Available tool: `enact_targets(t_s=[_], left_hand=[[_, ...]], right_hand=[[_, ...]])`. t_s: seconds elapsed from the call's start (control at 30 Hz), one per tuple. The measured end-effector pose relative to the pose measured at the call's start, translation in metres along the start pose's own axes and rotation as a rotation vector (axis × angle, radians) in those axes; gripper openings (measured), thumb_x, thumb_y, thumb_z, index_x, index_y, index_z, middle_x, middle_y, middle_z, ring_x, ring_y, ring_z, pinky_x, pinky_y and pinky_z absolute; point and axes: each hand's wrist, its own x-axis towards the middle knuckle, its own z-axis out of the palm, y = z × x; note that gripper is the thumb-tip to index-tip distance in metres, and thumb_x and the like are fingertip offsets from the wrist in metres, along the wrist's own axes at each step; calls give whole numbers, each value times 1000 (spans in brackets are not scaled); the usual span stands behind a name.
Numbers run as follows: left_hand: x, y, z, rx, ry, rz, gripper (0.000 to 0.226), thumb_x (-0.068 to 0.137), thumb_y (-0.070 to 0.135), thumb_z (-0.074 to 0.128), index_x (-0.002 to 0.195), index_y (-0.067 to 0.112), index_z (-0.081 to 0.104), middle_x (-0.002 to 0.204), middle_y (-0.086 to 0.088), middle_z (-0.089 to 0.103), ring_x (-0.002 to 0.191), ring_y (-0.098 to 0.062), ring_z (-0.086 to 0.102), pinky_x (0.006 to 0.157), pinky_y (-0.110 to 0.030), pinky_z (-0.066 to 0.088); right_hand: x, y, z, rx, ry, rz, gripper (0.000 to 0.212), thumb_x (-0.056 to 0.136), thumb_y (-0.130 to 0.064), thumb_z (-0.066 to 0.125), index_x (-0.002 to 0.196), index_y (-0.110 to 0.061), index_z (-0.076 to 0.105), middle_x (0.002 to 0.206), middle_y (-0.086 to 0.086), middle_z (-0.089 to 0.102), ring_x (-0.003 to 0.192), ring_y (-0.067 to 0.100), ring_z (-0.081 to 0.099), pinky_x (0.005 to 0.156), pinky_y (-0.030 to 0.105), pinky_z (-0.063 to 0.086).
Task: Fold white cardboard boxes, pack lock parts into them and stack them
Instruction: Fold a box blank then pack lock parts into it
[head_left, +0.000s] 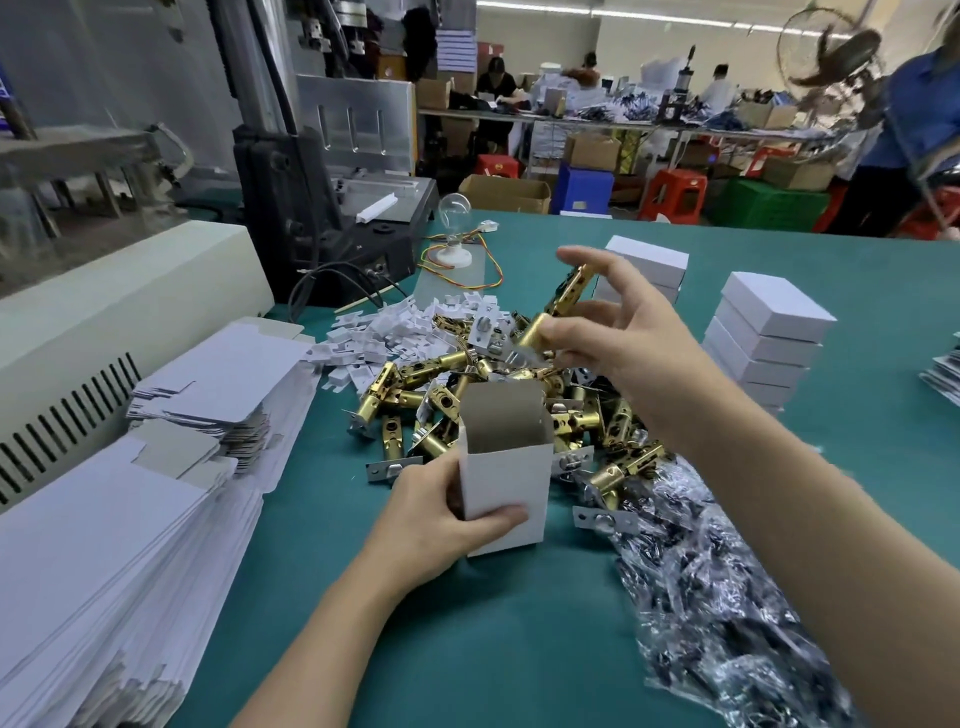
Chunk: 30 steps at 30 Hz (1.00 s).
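White cardboard box (506, 493) stands upright on the green table (519, 649), top flaps open, and the left hand (441, 525) grips it, thumb across its front. Up above, the right hand (623, 332) pinches a brass latch (537, 330) over the pile of lock parts (467, 384) just behind the box. Flat blanks (130, 519) lie heaped at left, closed boxes (769, 343) stacked at right, crinkled plastic bags (727, 597) sprawling beside the right forearm

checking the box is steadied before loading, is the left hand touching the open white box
Touching. The head view shows the left hand gripping the open white box, thumb pressed across its front face.
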Motion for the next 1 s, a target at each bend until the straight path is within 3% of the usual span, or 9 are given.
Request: enact_targets(t_s=[0.1,0.3,0.47,0.6,0.67,0.8,0.93,1.0], left_hand=[[0,2,0,32,35,-6,54,62,64,84,109,46,65,102,32,74,92,4,72,73,-16,58],[-1,4,0,11,67,0,49,64,63,85,105,47,64,101,35,72,91,6,71,68,-10,53],[-1,2,0,20,53,13,46,66,64,85,106,51,65,101,31,75,91,4,73,70,-12,54],[1,-1,-1,16,39,16,43,67,66,86,104,65,63,101,28,76,92,2,73,71,-14,55],[1,-2,-2,30,21,17,47,68,66,85,109,64,62,101,27,76,90,1,73,70,-16,55],[4,-6,-6,30,-30,-10,53,69,62,86,116,56,64,105,22,77,94,-3,74,80,-37,63],[5,-6,-7,48,-60,2,52,69,63,86,116,56,65,106,22,77,94,-6,74,83,-46,63],[5,-6,-8,43,-61,-2,51,69,62,86,116,57,65,107,22,77,96,-6,74,84,-46,62]], right_hand=[[-18,-4,14,-293,63,-128,49,83,-18,84,122,-36,59,92,6,76,84,24,74,85,49,61],[-32,-9,23,-453,158,-306,40,80,-31,88,110,-30,62,77,-5,75,70,11,73,70,35,62],[-32,10,32,-895,149,-301,34,84,-42,81,110,-32,61,78,-12,71,69,16,65,69,39,56],[-30,13,30,-1104,-23,-315,30,91,-48,72,114,-32,61,86,-12,71,82,18,65,68,33,48],[-26,9,27,-1210,-136,-326,27,92,-51,69,109,-32,64,92,-12,67,92,16,61,70,33,46],[-13,-11,22,-1400,-328,-309,24,91,-56,67,104,-36,70,86,-15,51,96,10,47,64,31,39],[1,-26,24,-1620,-522,-214,28,95,-52,65,106,-29,73,97,-6,64,102,21,60,71,37,53],[5,-27,31,-1734,-584,-210,31,97,-50,62,109,-24,72,99,0,66,101,25,62,66,33,50]])
